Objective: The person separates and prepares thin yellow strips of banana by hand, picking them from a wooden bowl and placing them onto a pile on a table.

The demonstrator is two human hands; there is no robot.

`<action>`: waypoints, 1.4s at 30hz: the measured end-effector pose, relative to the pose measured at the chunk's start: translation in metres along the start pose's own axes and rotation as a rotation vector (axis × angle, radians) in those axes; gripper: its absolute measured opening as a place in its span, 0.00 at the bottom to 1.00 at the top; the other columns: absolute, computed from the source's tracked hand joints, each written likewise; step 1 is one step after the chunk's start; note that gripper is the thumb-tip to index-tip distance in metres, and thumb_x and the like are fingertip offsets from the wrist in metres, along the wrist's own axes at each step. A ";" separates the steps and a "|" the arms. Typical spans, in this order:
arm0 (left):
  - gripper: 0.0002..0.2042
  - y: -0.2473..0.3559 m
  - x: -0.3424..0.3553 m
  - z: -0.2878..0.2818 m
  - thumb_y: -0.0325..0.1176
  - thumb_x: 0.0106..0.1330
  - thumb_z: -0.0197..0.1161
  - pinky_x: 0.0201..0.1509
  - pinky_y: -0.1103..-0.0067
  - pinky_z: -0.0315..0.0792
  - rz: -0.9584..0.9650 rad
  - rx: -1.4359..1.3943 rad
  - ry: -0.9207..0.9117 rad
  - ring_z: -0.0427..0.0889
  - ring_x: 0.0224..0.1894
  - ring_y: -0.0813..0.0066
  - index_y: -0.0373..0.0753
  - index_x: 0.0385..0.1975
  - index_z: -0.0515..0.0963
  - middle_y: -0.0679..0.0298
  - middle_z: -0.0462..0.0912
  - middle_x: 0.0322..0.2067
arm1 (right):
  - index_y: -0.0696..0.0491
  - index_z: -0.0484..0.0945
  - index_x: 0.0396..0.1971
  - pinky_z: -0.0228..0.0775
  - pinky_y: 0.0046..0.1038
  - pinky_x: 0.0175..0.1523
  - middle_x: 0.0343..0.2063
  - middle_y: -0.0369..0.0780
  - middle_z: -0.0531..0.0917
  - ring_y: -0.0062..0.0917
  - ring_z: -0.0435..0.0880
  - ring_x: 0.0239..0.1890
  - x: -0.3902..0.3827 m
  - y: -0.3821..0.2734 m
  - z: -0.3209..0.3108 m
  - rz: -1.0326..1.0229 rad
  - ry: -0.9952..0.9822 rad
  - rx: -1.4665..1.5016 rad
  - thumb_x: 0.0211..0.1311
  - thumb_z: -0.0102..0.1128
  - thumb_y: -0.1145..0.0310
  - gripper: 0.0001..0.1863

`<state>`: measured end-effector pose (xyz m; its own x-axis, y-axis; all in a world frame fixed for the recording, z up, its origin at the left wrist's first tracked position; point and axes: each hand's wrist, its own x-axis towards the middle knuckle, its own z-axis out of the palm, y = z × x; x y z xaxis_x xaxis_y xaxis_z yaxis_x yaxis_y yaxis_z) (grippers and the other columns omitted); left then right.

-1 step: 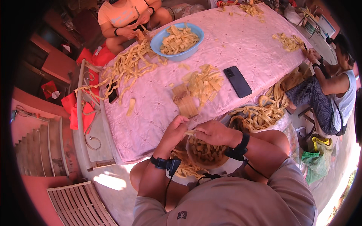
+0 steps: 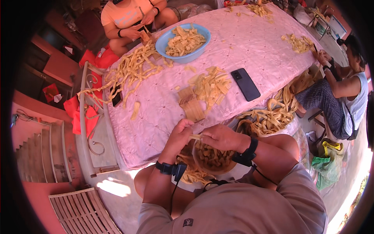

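Note:
Over the near edge of the pink-covered table, my left hand (image 2: 180, 135) and my right hand (image 2: 223, 137) face each other. A short pale-yellow strip (image 2: 195, 137) stretches between them, pinched in the fingers of both. Just beyond my left hand lies a small ribbed wooden board (image 2: 193, 110). A heap of flat folded yellow strips (image 2: 213, 86) rests against its far side. Below my hands, between my knees, stands a round tub (image 2: 213, 171) with brownish-yellow pieces in it. Loose thin strips (image 2: 191, 176) lie to its left.
A black phone (image 2: 245, 84) lies right of the heap. Farther back sits a blue basin (image 2: 183, 57) of strips, beside long tangled strips (image 2: 134, 70). Long strips fill a plastic-lined container (image 2: 269, 117) near my right knee. One person (image 2: 130, 19) works across the table, another (image 2: 343, 85) at the right.

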<state>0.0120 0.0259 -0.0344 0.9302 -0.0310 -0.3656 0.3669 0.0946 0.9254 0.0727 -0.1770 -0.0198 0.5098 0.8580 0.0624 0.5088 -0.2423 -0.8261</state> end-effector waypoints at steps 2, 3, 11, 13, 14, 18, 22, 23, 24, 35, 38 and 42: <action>0.04 -0.007 0.002 -0.004 0.31 0.72 0.51 0.21 0.90 0.56 0.013 -0.078 0.078 0.63 0.21 0.92 0.41 0.42 0.71 0.74 0.72 0.27 | 0.58 0.76 0.29 0.71 0.38 0.35 0.26 0.49 0.79 0.45 0.80 0.30 0.001 0.000 0.000 -0.012 0.017 0.022 0.65 0.53 0.64 0.12; 0.04 -0.004 0.002 -0.002 0.31 0.72 0.51 0.21 0.90 0.56 0.012 -0.083 0.076 0.63 0.21 0.92 0.41 0.42 0.71 0.74 0.72 0.27 | 0.58 0.76 0.28 0.70 0.37 0.34 0.24 0.49 0.78 0.43 0.79 0.28 0.003 0.003 0.001 0.001 0.055 0.020 0.65 0.53 0.64 0.12; 0.05 0.013 0.010 0.000 0.30 0.68 0.55 0.21 0.88 0.54 0.065 -0.200 0.190 0.61 0.20 0.92 0.42 0.41 0.71 0.76 0.68 0.23 | 0.61 0.73 0.27 0.68 0.28 0.31 0.19 0.41 0.76 0.21 0.76 0.24 0.022 0.014 -0.002 0.224 0.186 0.257 0.65 0.55 0.65 0.13; 0.04 0.009 0.014 0.000 0.28 0.68 0.55 0.22 0.88 0.56 0.123 -0.194 0.184 0.62 0.20 0.90 0.41 0.40 0.71 0.75 0.69 0.22 | 0.59 0.74 0.27 0.70 0.33 0.32 0.20 0.47 0.78 0.36 0.80 0.24 0.030 0.023 0.002 0.186 0.271 0.277 0.61 0.57 0.64 0.12; 0.05 0.007 0.017 0.001 0.27 0.67 0.55 0.24 0.87 0.58 0.181 -0.186 0.175 0.63 0.21 0.88 0.40 0.40 0.71 0.74 0.69 0.22 | 0.59 0.74 0.28 0.70 0.32 0.31 0.19 0.46 0.78 0.33 0.80 0.23 0.032 0.028 0.004 0.170 0.337 0.307 0.61 0.57 0.67 0.10; 0.05 0.001 0.025 -0.001 0.25 0.67 0.55 0.25 0.87 0.59 0.219 -0.163 0.227 0.64 0.22 0.88 0.40 0.40 0.71 0.73 0.69 0.22 | 0.59 0.74 0.32 0.70 0.29 0.29 0.20 0.43 0.79 0.26 0.80 0.22 0.045 0.028 0.005 0.138 0.452 0.375 0.60 0.56 0.73 0.05; 0.04 -0.001 0.032 0.005 0.25 0.67 0.55 0.25 0.87 0.59 0.237 -0.137 0.310 0.64 0.21 0.88 0.39 0.39 0.72 0.74 0.70 0.22 | 0.59 0.73 0.35 0.66 0.22 0.32 0.24 0.35 0.76 0.15 0.73 0.27 0.053 0.031 0.008 0.205 0.522 0.399 0.62 0.55 0.76 0.04; 0.04 -0.001 0.033 0.006 0.26 0.68 0.55 0.25 0.87 0.60 0.235 -0.146 0.323 0.64 0.21 0.88 0.39 0.40 0.72 0.74 0.70 0.22 | 0.59 0.73 0.36 0.67 0.22 0.33 0.25 0.36 0.77 0.16 0.73 0.27 0.055 0.035 0.009 0.209 0.538 0.391 0.62 0.55 0.76 0.05; 0.04 -0.002 0.034 0.007 0.26 0.68 0.55 0.25 0.87 0.60 0.237 -0.145 0.324 0.64 0.21 0.88 0.39 0.40 0.72 0.74 0.70 0.22 | 0.59 0.73 0.37 0.67 0.22 0.33 0.25 0.36 0.77 0.17 0.74 0.28 0.057 0.038 0.011 0.213 0.553 0.385 0.61 0.55 0.76 0.05; 0.05 -0.030 0.049 -0.001 0.31 0.67 0.56 0.20 0.86 0.60 0.248 0.146 0.427 0.64 0.18 0.88 0.39 0.40 0.72 0.75 0.70 0.20 | 0.56 0.72 0.36 0.73 0.40 0.37 0.26 0.50 0.81 0.46 0.82 0.31 0.061 0.048 0.019 0.202 0.568 0.030 0.59 0.55 0.71 0.08; 0.06 -0.039 0.052 -0.002 0.31 0.67 0.56 0.20 0.86 0.61 0.237 0.204 0.426 0.65 0.17 0.88 0.38 0.40 0.72 0.74 0.69 0.18 | 0.55 0.72 0.35 0.72 0.43 0.38 0.27 0.51 0.81 0.48 0.81 0.32 0.057 0.051 0.022 0.248 0.529 -0.071 0.60 0.53 0.68 0.07; 0.04 -0.043 0.047 -0.005 0.28 0.66 0.55 0.25 0.85 0.63 0.236 0.185 0.522 0.67 0.22 0.87 0.36 0.38 0.74 0.72 0.71 0.21 | 0.55 0.72 0.35 0.71 0.46 0.39 0.26 0.53 0.81 0.49 0.81 0.33 0.050 0.062 0.021 0.305 0.492 -0.142 0.61 0.51 0.66 0.08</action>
<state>0.0401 0.0255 -0.0915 0.8779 0.4672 -0.1050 0.1891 -0.1366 0.9724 0.1148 -0.1399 -0.0797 0.8917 0.4380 0.1140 0.3593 -0.5322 -0.7666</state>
